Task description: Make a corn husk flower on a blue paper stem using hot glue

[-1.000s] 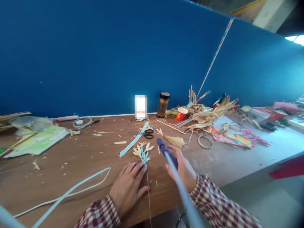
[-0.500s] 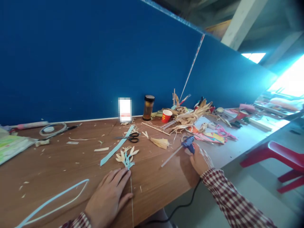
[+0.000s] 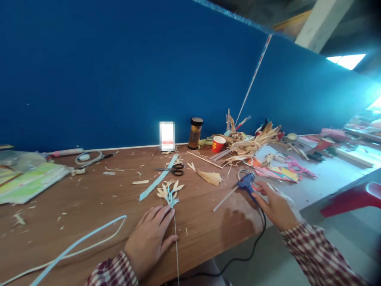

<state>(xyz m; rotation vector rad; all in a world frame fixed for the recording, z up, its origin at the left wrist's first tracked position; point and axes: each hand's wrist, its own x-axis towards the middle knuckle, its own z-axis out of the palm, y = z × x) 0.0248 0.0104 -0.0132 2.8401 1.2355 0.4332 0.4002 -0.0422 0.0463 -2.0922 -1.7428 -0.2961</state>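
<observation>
My left hand lies flat on the table, fingers stretched out. Its fingertips touch the lower end of a small craft flower with cream husk petals and pale blue strips. A thin pale stem runs from under the fingers towards the table's front edge. On the right, a blue glue gun rests on the table with a clear glue stick poking out of it. My right hand is beside its handle, thumb and fingers apart, the thumb close to or touching the handle.
Black scissors lie across a light blue strip. Beyond are a dried husk piece, a red paper cup, a dark-lidded jar and a husk pile. A black cord hangs over the front edge near a red stool.
My right hand has loosened from the glue gun's handle and drawn to the right, its fingers spreading. My left hand stays at the flower. The view has turned slightly left.
</observation>
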